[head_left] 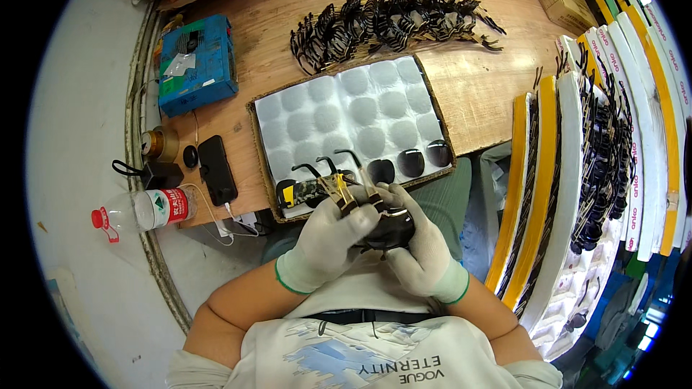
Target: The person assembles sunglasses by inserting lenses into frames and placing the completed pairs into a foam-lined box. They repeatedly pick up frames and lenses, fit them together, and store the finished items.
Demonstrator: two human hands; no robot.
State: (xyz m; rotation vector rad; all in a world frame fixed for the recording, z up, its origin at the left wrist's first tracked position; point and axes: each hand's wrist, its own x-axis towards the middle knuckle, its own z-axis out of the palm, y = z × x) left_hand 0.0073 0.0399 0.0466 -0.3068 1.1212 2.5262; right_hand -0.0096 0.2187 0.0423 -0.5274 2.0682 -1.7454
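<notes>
Wooden table [479, 90] ahead, tray [346, 122] at its near edge: I grip sunglasses [393, 236] on the tray's near side, left hand [321, 241] closed at the temples [365, 177], right hand [427, 253] curled round the lenses [398, 223], temples running forward and leftward over the tray.

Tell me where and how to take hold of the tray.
Grip the tray by its left rim and right rim, one hand coming from each side. It is wide and shallow, so opposite rims should keep it level; dark lenses sit in its near row and might slide if tipped. Both hands, left and right, hold sunglasses.
</notes>
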